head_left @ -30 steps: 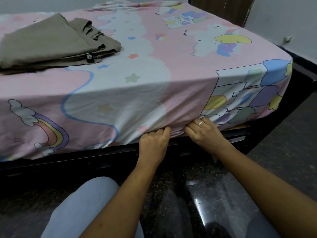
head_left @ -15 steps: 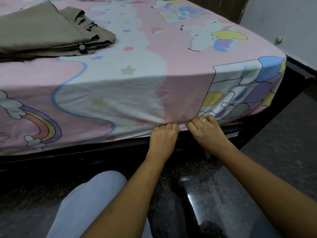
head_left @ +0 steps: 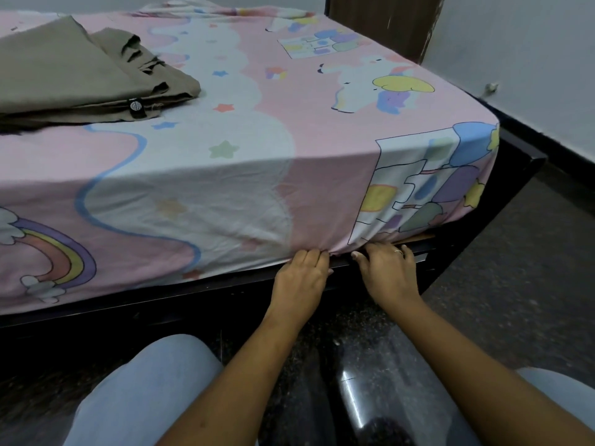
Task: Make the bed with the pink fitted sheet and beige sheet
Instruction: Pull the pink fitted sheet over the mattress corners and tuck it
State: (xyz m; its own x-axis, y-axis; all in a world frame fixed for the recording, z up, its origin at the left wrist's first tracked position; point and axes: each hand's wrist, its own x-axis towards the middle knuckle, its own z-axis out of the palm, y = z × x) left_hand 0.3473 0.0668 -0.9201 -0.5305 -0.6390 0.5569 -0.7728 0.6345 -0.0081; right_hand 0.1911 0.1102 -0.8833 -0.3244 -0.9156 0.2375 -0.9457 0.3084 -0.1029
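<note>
The pink fitted sheet (head_left: 315, 123), printed with clouds, rainbows and unicorns, covers the mattress and hangs down its near side. My left hand (head_left: 299, 278) is at the sheet's lower hem, fingers curled and pushed in under the mattress edge with the fabric. My right hand (head_left: 386, 268), with a ring on it, sits just to the right, its fingertips tucked under the same hem. The beige sheet (head_left: 70, 78) lies folded on the bed top at the far left, with a small black tag on its near edge.
The dark bed frame (head_left: 193, 304) runs below the mattress, with its corner at the right (head_left: 528, 162). My knees in light trousers (head_left: 145, 391) are near the shiny dark floor (head_left: 531, 284). A white wall (head_left: 531, 59) and a wooden panel (head_left: 383, 20) stand behind the bed.
Both hands have slid a little to the right along the hem, still pushing the fabric under the mattress. The view has shifted slightly.
</note>
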